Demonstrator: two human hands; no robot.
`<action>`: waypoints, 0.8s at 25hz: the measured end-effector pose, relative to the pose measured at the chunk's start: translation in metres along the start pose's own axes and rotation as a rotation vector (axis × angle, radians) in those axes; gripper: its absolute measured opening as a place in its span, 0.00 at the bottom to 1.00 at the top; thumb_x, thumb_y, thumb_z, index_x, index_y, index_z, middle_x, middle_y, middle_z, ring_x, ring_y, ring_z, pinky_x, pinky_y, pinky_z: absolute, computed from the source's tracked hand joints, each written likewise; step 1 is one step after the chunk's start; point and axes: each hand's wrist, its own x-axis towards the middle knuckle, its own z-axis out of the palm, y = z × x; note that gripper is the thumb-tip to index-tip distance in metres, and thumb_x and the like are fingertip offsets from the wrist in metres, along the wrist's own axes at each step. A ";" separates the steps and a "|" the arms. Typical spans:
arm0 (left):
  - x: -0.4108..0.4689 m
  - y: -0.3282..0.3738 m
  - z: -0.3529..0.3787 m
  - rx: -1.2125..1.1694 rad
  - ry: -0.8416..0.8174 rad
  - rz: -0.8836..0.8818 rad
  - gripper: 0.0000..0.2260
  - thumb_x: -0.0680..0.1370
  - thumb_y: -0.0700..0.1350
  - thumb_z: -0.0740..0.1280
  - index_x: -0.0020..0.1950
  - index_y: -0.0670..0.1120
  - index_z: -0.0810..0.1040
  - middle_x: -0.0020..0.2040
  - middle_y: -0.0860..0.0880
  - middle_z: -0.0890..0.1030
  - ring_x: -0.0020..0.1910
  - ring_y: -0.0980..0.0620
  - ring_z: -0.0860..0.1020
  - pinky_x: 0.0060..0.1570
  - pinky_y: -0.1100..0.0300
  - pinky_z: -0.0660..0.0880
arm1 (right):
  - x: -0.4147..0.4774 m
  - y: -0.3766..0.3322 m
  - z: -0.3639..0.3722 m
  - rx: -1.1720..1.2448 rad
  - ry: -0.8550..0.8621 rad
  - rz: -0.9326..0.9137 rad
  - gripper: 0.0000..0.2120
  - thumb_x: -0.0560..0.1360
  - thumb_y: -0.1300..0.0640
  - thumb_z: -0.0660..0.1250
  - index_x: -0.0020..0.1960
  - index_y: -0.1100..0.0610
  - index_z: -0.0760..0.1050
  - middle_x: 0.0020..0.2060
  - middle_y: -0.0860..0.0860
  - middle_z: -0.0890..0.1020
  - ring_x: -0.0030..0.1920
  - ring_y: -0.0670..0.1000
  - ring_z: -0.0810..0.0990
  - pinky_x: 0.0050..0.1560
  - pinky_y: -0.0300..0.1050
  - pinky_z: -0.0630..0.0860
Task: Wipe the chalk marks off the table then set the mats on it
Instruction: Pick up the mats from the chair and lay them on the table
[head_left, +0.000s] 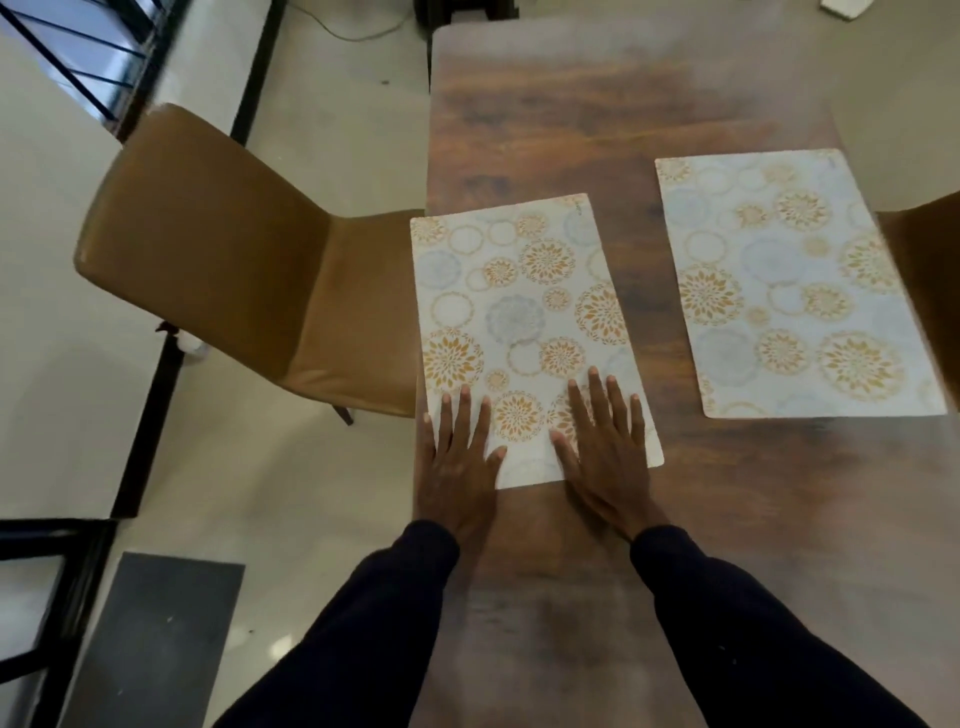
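Note:
Two white mats with orange and grey flower circles lie flat on the dark wooden table (561, 119). The left mat (519, 312) sits along the table's left edge, slightly skewed. My left hand (457, 457) rests flat on its near left corner with fingers straight and spread. Flat on the near right part of the same mat lies my right hand (605, 447), fingers straight. The right mat (789, 280) lies apart, by the table's right edge, with no hand on it. I see no chalk marks on the visible wood.
A tan leather chair (218, 260) stands at the table's left side, its seat tucked against the edge. Another chair's back (930, 249) shows at the right edge. A grey floor mat (156, 639) lies at lower left, beside a black metal frame (47, 597).

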 end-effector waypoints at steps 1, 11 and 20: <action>0.016 -0.014 -0.001 0.009 -0.002 0.035 0.29 0.89 0.56 0.51 0.88 0.45 0.54 0.88 0.42 0.50 0.87 0.40 0.48 0.82 0.34 0.55 | 0.010 -0.008 0.002 -0.025 0.005 0.011 0.36 0.86 0.38 0.52 0.88 0.54 0.48 0.87 0.56 0.45 0.87 0.58 0.43 0.84 0.67 0.46; 0.083 -0.064 -0.010 -0.028 -0.053 0.155 0.29 0.89 0.57 0.48 0.88 0.47 0.51 0.88 0.45 0.46 0.87 0.43 0.43 0.84 0.40 0.43 | 0.050 -0.036 0.002 -0.038 0.030 0.112 0.37 0.86 0.35 0.51 0.88 0.52 0.47 0.87 0.54 0.43 0.87 0.57 0.41 0.83 0.71 0.45; 0.081 -0.052 -0.006 -0.022 -0.075 0.072 0.29 0.89 0.58 0.47 0.88 0.48 0.51 0.88 0.46 0.44 0.87 0.44 0.41 0.84 0.40 0.40 | 0.057 -0.024 -0.001 -0.028 0.033 0.063 0.37 0.85 0.36 0.51 0.88 0.52 0.50 0.88 0.54 0.45 0.87 0.57 0.44 0.83 0.72 0.46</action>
